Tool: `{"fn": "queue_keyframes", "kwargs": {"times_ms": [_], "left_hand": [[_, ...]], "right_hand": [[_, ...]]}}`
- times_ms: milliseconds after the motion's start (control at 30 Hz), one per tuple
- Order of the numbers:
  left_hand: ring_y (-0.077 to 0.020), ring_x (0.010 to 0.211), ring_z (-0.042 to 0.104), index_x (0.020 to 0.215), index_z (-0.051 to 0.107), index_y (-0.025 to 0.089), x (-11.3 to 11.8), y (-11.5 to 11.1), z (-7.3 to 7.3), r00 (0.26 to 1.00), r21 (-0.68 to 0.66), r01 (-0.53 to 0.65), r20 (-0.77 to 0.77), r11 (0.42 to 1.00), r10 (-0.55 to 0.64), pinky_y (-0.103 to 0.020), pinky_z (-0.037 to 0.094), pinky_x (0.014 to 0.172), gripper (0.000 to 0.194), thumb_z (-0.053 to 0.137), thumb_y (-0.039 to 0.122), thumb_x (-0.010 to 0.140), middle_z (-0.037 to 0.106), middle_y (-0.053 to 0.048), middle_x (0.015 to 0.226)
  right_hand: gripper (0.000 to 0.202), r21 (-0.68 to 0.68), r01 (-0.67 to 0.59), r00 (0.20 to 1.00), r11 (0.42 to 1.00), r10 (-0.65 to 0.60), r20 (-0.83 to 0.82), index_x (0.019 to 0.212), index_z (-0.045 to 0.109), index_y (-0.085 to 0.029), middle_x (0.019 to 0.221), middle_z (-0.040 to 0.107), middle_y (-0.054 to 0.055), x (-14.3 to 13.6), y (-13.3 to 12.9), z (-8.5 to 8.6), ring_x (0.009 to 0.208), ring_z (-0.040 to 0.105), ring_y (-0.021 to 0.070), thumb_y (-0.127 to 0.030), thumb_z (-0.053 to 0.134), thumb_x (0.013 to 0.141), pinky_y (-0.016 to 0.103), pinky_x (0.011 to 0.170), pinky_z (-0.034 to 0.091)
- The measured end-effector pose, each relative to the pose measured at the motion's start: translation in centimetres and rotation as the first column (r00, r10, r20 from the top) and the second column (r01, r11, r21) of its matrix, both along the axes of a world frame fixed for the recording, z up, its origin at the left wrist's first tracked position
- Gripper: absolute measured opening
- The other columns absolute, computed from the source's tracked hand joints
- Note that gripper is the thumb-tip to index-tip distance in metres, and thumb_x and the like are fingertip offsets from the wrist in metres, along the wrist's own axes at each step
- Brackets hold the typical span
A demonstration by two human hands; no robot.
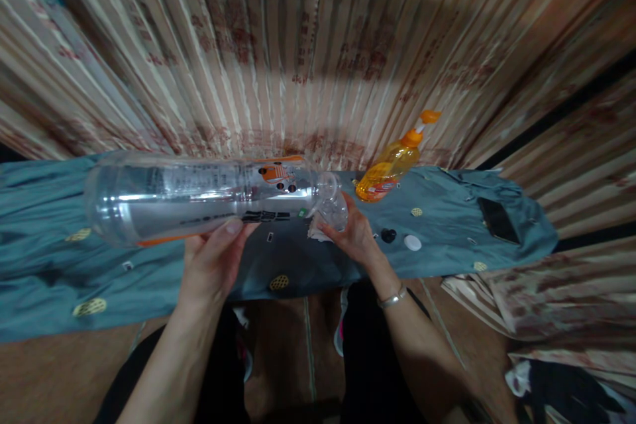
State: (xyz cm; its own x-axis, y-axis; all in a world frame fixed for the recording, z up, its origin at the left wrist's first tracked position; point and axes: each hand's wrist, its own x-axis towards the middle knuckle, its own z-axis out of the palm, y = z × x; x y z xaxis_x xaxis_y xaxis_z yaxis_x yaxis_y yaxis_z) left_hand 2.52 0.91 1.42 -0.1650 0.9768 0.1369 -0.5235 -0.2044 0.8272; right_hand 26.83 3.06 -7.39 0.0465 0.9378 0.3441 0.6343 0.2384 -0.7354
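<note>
A large clear plastic container with orange and black print lies on its side in the air above the cloth-covered surface, its narrow end to the right. Beneath its body, my left hand supports it, thumb on the near side. At the narrow end, my right hand has its fingers closed round a small clear plastic piece, which touches the container's end. A crumpled whitish cloth or tissue shows beside the right fingers. Whether the clear piece is attached to the container, I cannot tell.
A long surface with a teal patterned cloth runs across. On it stand an orange pump bottle, a black cap, a white disc and a dark phone. A striped curtain hangs behind; dark fabric lies lower right.
</note>
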Motion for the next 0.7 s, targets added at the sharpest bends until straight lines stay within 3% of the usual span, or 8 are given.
{"fn": "queue_keyframes", "kwargs": {"times_ms": [267,700], "left_hand": [[-0.0378,0.116,0.075,0.088,0.08,0.032,0.31,-0.19,0.57,1.0,-0.02,-0.021,0.016,1.0,0.022,-0.054,0.065,0.097,0.048,0.104,0.038,0.047,0.084,-0.004,0.097],[-0.035,0.113,0.076,0.093,0.082,0.033,0.14,0.09,0.19,0.999,0.009,-0.033,0.007,0.999,0.033,-0.05,0.068,0.09,0.047,0.102,0.035,0.051,0.084,-0.003,0.106]], "right_hand": [[0.081,0.033,0.004,1.0,0.999,-0.004,0.018,0.15,0.054,-0.013,0.143,0.07,0.02,-0.09,0.1,-0.23,0.132,0.069,0.0376,-0.04,0.086,0.081,0.052,0.114,0.056],[0.08,0.038,-0.005,1.0,0.999,0.004,0.023,0.151,0.055,-0.019,0.141,0.073,0.017,0.11,0.24,-0.37,0.129,0.071,0.0381,-0.043,0.086,0.081,0.055,0.11,0.058]]}}
